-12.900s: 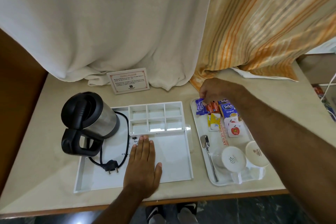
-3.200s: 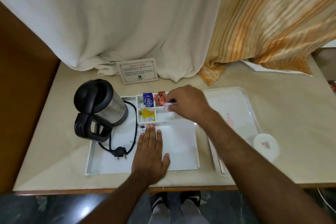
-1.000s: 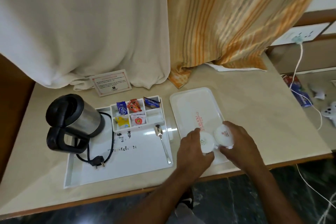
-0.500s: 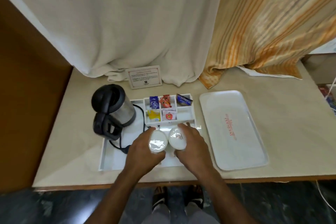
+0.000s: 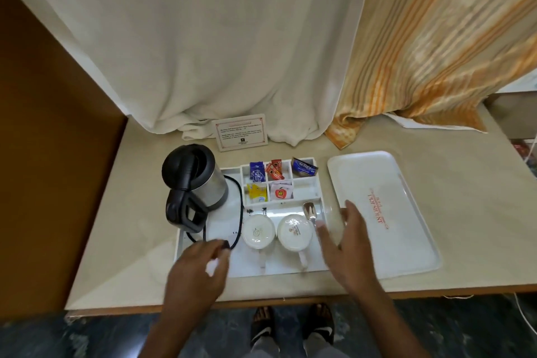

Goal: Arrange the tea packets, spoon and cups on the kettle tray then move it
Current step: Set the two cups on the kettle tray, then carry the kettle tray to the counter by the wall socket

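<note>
The white kettle tray (image 5: 186,244) holds a black and steel kettle (image 5: 194,183) at its left. Tea packets (image 5: 270,182) stand in the small compartments at its back. Two white cups stand upside down on the tray floor, the left cup (image 5: 258,232) beside the right cup (image 5: 294,232). A spoon (image 5: 309,211) lies just right of them. My left hand (image 5: 197,273) hovers over the tray's front left corner, fingers apart. My right hand (image 5: 347,244) is spread over the tray's right edge, where a clear glass (image 5: 334,216) shows. Neither hand holds anything.
A second white tray (image 5: 412,229) with red lettering lies bare on the right of the beige counter. A small notice card (image 5: 241,132) leans on the white curtain behind. The kettle's black cord and plug lie on the tray. A brown panel bounds the left side.
Both hands have let go of the two cups, which now stand upside down on the kettle tray. The hands have moved apart toward the tray's left and right sides.
</note>
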The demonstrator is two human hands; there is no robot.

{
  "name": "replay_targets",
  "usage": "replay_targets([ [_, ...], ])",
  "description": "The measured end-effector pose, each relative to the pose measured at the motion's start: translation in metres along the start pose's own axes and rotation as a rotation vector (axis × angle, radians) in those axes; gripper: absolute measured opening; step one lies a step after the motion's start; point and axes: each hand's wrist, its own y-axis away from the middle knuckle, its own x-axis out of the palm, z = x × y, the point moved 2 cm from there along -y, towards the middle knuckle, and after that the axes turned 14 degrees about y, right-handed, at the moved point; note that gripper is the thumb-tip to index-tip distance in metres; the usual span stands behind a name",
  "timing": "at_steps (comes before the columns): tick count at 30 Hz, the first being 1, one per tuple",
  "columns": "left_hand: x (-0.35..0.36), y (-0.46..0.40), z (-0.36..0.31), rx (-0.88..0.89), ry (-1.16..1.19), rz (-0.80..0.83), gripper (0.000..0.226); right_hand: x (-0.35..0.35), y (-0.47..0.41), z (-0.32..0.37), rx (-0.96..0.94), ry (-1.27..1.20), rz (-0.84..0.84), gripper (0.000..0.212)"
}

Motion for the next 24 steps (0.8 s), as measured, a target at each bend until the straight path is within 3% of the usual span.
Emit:
replay_targets([
  [3, -0.026, -0.004, 0.040, -0.234, -0.107, -0.185, 0.024, 0.007, -0.029, -0.007, 0.087, 0.092, 0.033, 0.047],
  [5, -0.028, -0.022, 0.062, -0.389, -0.067, -0.263, 0.016, 0.016, -0.045, -0.001, 0.065, 0.202, 0.020, 0.035],
  [10, -0.009, -0.063, 0.095, -0.587, 0.022, -0.118, 0.008, 0.041, -0.053, 0.003, 0.066, 0.419, 0.001, 0.035],
  [13, -0.003, -0.064, 0.110, -0.611, -0.030, -0.098, 0.009, 0.051, -0.053, 0.001, 0.060, 0.441, 0.020, 0.042],
  [17, -0.008, -0.065, 0.112, -0.521, 0.021, -0.136, 0.006, 0.045, -0.058, 0.008, 0.116, 0.383, 0.007, 0.020],
  [20, -0.017, -0.058, 0.109, -0.461, 0.098, -0.180, 0.029, 0.037, -0.050, 0.013, 0.109, 0.413, -0.012, 0.019],
  [24, -0.039, -0.048, 0.095, -0.358, 0.086, -0.238, 0.037, 0.022, -0.031, 0.022, 0.102, 0.392, -0.062, 0.018],
])
